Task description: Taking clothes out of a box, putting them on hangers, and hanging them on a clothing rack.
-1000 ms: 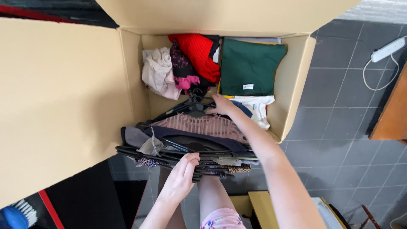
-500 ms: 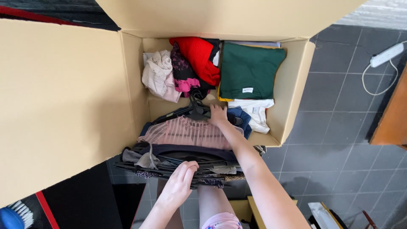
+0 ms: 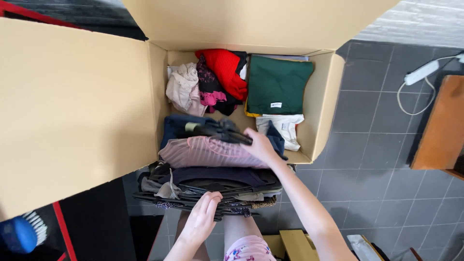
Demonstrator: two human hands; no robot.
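Note:
A stack of clothes on black hangers [image 3: 212, 174] lies across the near rim of an open cardboard box [image 3: 328, 96], its top piece pink and striped. My right hand [image 3: 258, 145] grips the hanger hooks [image 3: 220, 130] at the far end of the stack, inside the box. At the near end my left hand [image 3: 203, 220] rests on the hanger bars and dark garments. Inside the box lie a folded green garment [image 3: 278, 84], a red one [image 3: 224, 70], a beige one [image 3: 182, 89], a dark floral piece with pink [image 3: 210, 92] and a white one [image 3: 285, 126].
The box's big left flap [image 3: 72, 111] spreads wide. Grey floor tiles lie to the right, with a white power strip and cable [image 3: 423, 72] and a wooden furniture edge [image 3: 442, 125]. A blue brush [image 3: 21, 234] sits at the lower left, and my knees show below.
The stack of hung clothes has slid further into the box. My right hand moved forward with the hooks, and my left hand stays on the near end.

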